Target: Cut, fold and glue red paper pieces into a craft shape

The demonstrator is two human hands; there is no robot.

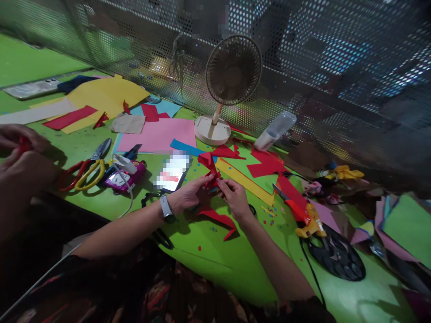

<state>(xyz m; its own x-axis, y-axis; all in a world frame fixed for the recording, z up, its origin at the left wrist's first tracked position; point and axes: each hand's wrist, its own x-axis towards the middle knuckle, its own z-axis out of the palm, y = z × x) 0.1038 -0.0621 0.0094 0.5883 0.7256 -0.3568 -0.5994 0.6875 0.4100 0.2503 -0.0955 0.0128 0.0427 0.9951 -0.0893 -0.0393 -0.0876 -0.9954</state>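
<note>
Over the green table, my left hand pinches a piece of folded red felt or paper between thumb and fingers. My right hand meets it from the other side, its fingertips closed on the lower right edge of the same red piece. A cut red strip lies on the table below my hands. Behind my left wrist, a lit phone rests face up. A yellow strip and a blue strip lie just beyond the hands.
A small fan stands against the perforated metal panel. Scissors and a purple device sit at left, beside another person's hands. An orange-yellow glue gun and a black palette are at right.
</note>
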